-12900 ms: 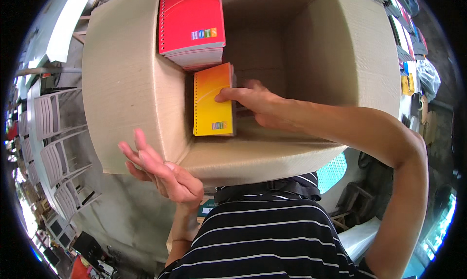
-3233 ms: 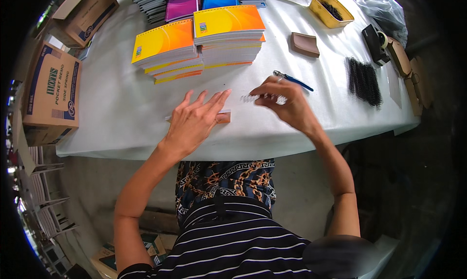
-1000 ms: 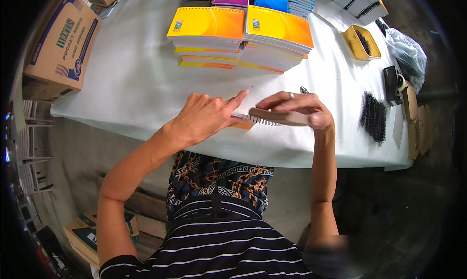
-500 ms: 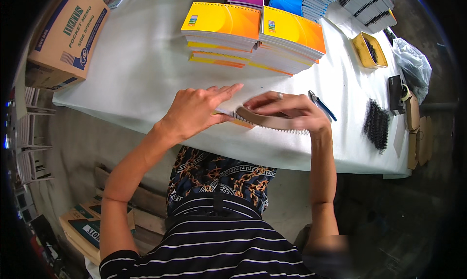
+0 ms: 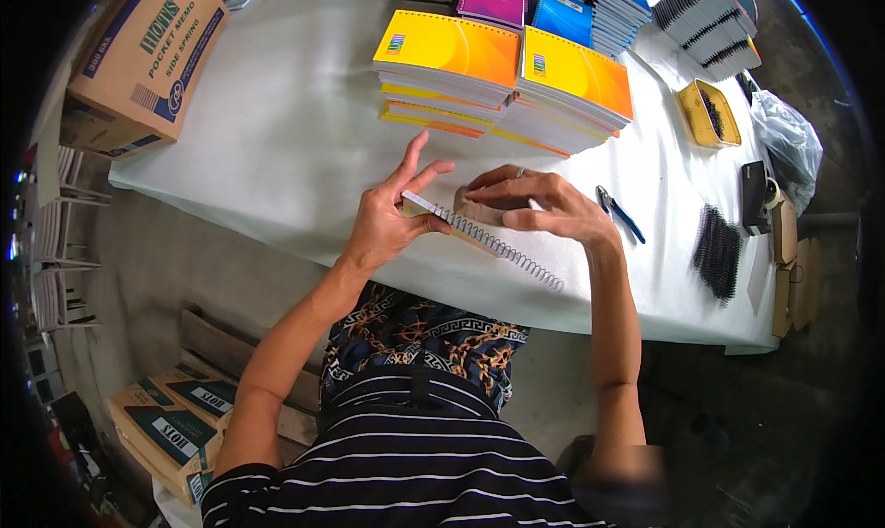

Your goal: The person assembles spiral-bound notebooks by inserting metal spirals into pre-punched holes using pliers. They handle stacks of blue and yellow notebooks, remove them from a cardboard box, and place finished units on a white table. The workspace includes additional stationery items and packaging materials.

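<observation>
Both my hands hold a small brown-covered pad (image 5: pixel 479 210) with a long metal spiral coil (image 5: pixel 502 249) along its near edge, just above the white table (image 5: pixel 267 150). My left hand (image 5: pixel 392 215) pinches the pad's left end, with its other fingers spread upward. My right hand (image 5: pixel 539 201) lies over the top of the pad with a ring on one finger. The coil sticks out past the pad toward the lower right.
Two stacks of yellow-orange spiral notebooks (image 5: pixel 502 76) stand just beyond my hands, with purple and blue stacks behind. Blue-handled pliers (image 5: pixel 619 213) lie to the right, then black coils (image 5: pixel 714 249) and a yellow tray (image 5: pixel 705 113). A cardboard box (image 5: pixel 147 58) sits at the table's left end.
The pad with its coil has stayed in both hands. My left fingers have spread further, and the view has tilted slightly so the table looks closer.
</observation>
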A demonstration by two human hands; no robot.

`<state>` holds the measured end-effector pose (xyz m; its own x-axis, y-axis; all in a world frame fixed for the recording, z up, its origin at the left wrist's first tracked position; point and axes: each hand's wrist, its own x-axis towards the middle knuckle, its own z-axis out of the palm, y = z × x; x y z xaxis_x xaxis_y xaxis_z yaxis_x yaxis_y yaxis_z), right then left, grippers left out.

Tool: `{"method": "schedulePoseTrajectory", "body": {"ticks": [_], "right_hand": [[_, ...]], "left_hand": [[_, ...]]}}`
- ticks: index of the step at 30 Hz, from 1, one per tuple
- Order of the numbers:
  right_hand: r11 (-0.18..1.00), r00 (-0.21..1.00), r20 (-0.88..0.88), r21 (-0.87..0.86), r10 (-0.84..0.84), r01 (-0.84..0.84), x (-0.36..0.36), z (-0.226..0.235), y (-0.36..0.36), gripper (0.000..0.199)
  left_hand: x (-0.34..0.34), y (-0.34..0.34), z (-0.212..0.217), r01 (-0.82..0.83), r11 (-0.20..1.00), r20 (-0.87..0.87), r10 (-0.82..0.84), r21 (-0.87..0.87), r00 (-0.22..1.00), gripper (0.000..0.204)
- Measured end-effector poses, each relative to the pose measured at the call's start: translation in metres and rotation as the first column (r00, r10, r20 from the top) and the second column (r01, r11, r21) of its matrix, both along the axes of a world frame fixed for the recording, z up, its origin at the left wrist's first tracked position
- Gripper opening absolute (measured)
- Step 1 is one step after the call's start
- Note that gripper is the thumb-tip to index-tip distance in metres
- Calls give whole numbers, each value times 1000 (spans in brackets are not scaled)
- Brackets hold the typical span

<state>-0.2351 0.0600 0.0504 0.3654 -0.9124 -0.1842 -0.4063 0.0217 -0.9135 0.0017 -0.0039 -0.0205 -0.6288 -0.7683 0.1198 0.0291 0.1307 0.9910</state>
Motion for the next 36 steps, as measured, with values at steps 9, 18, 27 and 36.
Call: {"method": "schedulePoseTrajectory", "body": {"ticks": [9,18,27,36], "right_hand": [[999,980,198,-32,-21,28,6,-1,-4,57],[992,980,194,-109,-34,56,14,-10,-1,48],[740,756,-55,-261,-652,620,-85,22,91,56],[650,38,-684,-673,-729,355,-59,-85,116,50]], "left_hand": [[0,0,-13,43,999,-107,-42,14,993,97],[-6,6,-14,-5,998,-191,18,68,981,105],[8,-18,-10,331,942,-72,-335,-59,940,61],[-5,9,5,20,889,16,-14,-457,1000,51]]}}
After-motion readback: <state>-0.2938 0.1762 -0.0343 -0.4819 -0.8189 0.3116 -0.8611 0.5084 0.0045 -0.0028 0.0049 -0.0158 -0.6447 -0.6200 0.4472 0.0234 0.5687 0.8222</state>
